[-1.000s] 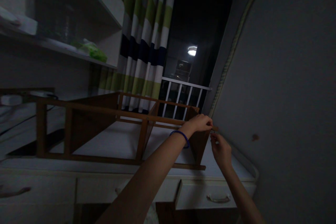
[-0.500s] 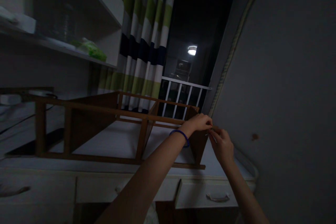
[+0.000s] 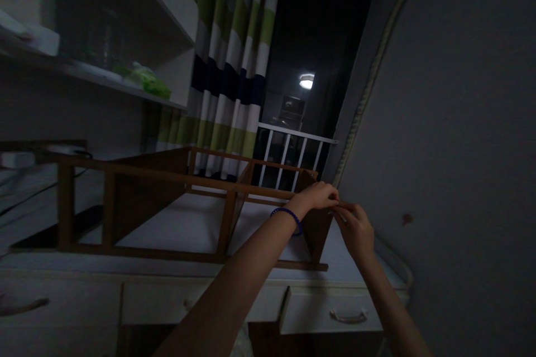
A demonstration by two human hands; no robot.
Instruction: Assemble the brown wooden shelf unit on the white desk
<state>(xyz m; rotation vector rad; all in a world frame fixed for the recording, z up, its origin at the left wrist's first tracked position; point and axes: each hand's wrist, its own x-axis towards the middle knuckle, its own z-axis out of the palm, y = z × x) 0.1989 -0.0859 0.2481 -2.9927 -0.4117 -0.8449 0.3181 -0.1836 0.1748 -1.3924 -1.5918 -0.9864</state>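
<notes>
A brown wooden shelf frame [image 3: 167, 175] lies on its side along the white desk, its boards standing upright between the rails. At its right end, my left hand [image 3: 319, 195] is closed over the end of the upper rail, with a blue bead bracelet [image 3: 288, 211] on the wrist. My right hand [image 3: 355, 230] meets it just to the right, thumb and fingers pinched together at the same rail end. A tiny pale bit shows by the right fingertips, too small and dark to name. The fingers hide most of the rail end.
The desk [image 3: 176, 223] has drawers below, and the right drawer [image 3: 330, 309] sits slightly crooked. A white wall shelf [image 3: 176, 103] with a green packet [image 3: 153, 83] hangs at upper left. Behind are a striped curtain [image 3: 230, 83] and a dark window with a white railing [image 3: 293, 134].
Both hands stay at the rail end. The right hand's fingers and wrist have shifted very slightly; the shelf frame has not moved.
</notes>
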